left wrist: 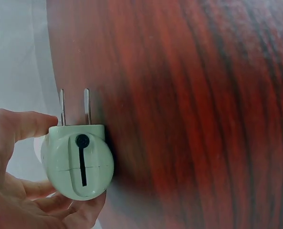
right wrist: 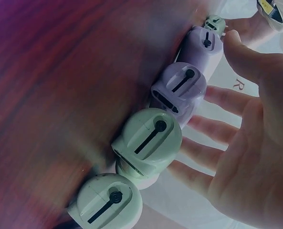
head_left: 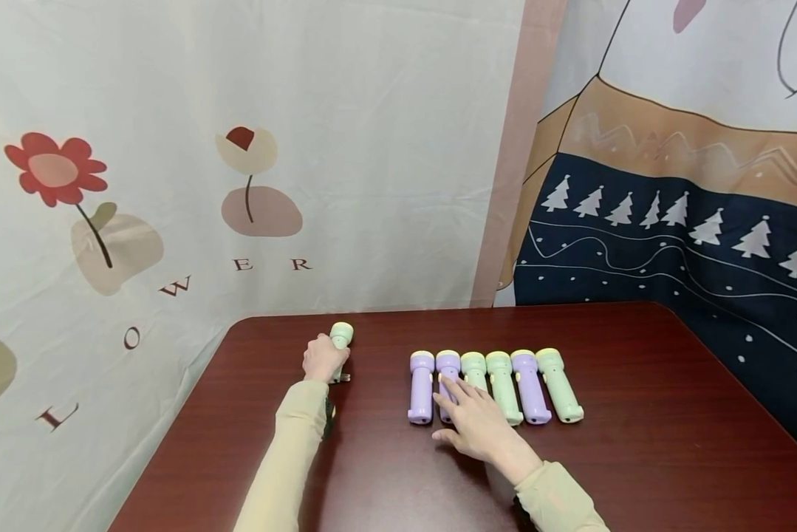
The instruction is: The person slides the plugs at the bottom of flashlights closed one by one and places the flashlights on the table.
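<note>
Near the table's back left, my left hand point(head_left: 323, 358) grips a pale green flashlight point(head_left: 341, 335) with a yellowish rim. Its two metal plug prongs point(left wrist: 88, 106) stick out from the side of the tail end in the left wrist view, with the thumb beside them and the fingers curled under the body. My right hand point(head_left: 479, 423) is spread, fingers straight, over a row of flashlights. Below its fingertips are a purple flashlight point(head_left: 447, 362) and a green flashlight point(head_left: 473, 363), both partly hidden; I cannot tell whether it presses on them.
At the row's left end lies another purple flashlight point(head_left: 421, 391). To the right lie a green one point(head_left: 504, 388), a purple flashlight point(head_left: 531, 388) and a slanted green flashlight point(head_left: 561, 388). The dark red wooden table point(head_left: 637, 473) ends at a printed curtain point(head_left: 385, 185).
</note>
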Motion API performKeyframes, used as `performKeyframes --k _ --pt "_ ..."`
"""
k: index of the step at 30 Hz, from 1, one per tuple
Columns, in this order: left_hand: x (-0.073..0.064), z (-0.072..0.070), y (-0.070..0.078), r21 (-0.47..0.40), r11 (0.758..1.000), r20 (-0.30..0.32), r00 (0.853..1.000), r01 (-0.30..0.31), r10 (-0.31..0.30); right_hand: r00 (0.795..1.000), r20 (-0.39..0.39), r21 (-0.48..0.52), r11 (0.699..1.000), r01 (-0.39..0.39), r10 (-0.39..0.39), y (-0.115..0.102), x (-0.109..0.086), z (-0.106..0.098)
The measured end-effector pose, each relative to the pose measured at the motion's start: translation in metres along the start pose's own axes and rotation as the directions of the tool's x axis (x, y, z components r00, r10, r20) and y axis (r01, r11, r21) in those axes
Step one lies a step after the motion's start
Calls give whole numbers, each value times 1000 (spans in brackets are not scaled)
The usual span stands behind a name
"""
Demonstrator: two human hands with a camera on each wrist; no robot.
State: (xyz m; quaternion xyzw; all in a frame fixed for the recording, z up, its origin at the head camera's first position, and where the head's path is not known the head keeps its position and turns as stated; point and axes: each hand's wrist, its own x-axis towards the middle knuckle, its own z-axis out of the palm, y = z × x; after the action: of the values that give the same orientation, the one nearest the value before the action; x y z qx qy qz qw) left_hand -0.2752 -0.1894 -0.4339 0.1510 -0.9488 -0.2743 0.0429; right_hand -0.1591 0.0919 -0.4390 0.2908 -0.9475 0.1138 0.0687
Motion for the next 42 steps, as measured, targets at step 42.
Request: performKeyframes --k 42 --pt "-46 3 27 -212 975 -106 994 -64 42 976 -219 -45 999 -20 10 6 -2 0"
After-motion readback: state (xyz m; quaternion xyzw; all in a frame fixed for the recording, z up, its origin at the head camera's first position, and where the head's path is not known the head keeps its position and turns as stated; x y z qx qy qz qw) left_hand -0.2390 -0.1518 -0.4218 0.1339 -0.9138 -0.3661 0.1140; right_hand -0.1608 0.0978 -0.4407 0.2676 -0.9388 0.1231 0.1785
